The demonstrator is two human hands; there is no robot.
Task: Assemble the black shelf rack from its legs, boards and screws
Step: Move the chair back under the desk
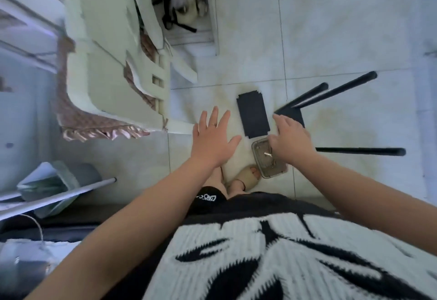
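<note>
Your left hand (214,138) is spread wide and empty. Your right hand (292,138) hovers, fingers loosely extended and holding nothing, over the clear tray (272,169). A black board (253,115) lies at 12 o'clock from the tray, a second board (296,114) with two legs (331,93) at 2 o'clock, and a loose leg (359,151) at 3 o'clock.

Head cam, steep down, floor (331,27)
</note>
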